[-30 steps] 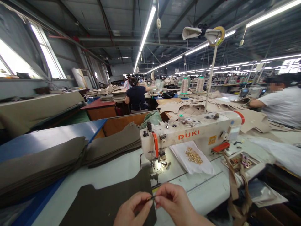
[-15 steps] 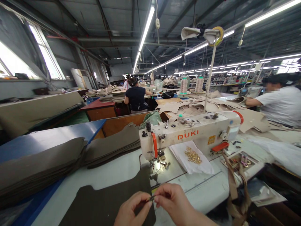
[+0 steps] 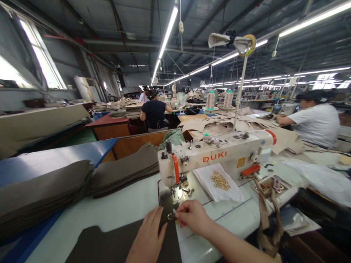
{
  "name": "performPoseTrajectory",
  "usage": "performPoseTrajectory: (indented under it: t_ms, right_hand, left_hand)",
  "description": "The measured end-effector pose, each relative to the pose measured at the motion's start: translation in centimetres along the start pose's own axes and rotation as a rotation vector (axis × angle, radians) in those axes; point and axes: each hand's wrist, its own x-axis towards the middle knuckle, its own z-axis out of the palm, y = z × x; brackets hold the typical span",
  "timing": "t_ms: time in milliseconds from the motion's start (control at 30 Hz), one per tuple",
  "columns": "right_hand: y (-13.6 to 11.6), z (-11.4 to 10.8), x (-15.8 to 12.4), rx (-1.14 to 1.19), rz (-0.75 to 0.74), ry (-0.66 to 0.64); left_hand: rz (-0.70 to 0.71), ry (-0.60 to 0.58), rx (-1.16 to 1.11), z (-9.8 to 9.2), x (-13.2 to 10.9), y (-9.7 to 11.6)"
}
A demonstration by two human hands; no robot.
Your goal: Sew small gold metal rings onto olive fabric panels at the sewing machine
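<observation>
A dark olive fabric panel [image 3: 109, 243] lies on the pale sewing table, its right edge running up beside the needle area of a white sewing machine [image 3: 219, 155]. My left hand [image 3: 148, 233] rests flat on that panel, fingers stretched out. Just right of it, my right hand [image 3: 193, 218] pinches a small gold ring [image 3: 170, 217] with what looks like a short dark strip, at the panel's edge below the presser foot. Fingertips partly hide the strip. Several loose gold rings [image 3: 220, 180] sit on a white sheet [image 3: 204, 178] under the machine arm.
Stacks of dark fabric panels [image 3: 123, 170] lie to the left. On the right are a small parts tray [image 3: 287, 188] and hanging beige straps [image 3: 264, 233]. Thread cones [image 3: 210, 100] stand behind the machine. A person in white [image 3: 315, 122] sits at right; another person [image 3: 156, 113] sits ahead.
Both hands moved up toward the needle area. The left hand let go of the small piece and flattened on the panel; the right hand keeps the ring. The panel's edge shifted nearer the presser foot.
</observation>
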Motion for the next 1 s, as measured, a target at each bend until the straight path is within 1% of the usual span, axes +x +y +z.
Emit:
performPoseTrajectory:
  t_ms: [133,233,333,433,500,633,867,933,1000]
  right_hand:
    - [-0.8,1.0,2.0,-0.083,0.057,-0.034]
    - [-1.2,1.3,2.8,-0.151,0.082,-0.064]
    - [-1.6,1.2,3.0,-0.207,0.106,-0.098]
    - [-2.2,1.0,2.9,-0.254,0.134,-0.124]
    - [-2.6,0.9,2.9,-0.281,0.153,-0.138]
    - [-3.0,0.7,3.1,-0.35,0.164,-0.165]
    - [-2.8,0.4,3.4,-0.509,0.067,-0.208]
    - [-2.6,0.1,3.2,-0.561,0.008,-0.197]
    - [-2.4,-0.5,2.8,-0.619,-0.086,-0.156]
  left_hand:
    - [0.0,0.036,0.011,-0.2,-0.7,0.7]
    - [-0.006,0.057,-0.017,-0.7,-0.4,1.0]
    - [0.049,0.051,-0.068,-1.4,0.5,1.5]
    - [0.106,0.064,-0.097,-1.6,1.7,1.9]
    - [0.111,0.07,-0.107,-1.6,2.3,2.0]
    - [0.102,0.042,-0.129,-1.5,3.1,2.2]
    - [0.083,0.027,-0.101,-1.4,3.4,2.5]
    - [0.087,0.004,-0.093,-1.3,3.5,2.5]
    - [0.088,-0.025,-0.082,-1.2,3.6,2.5]
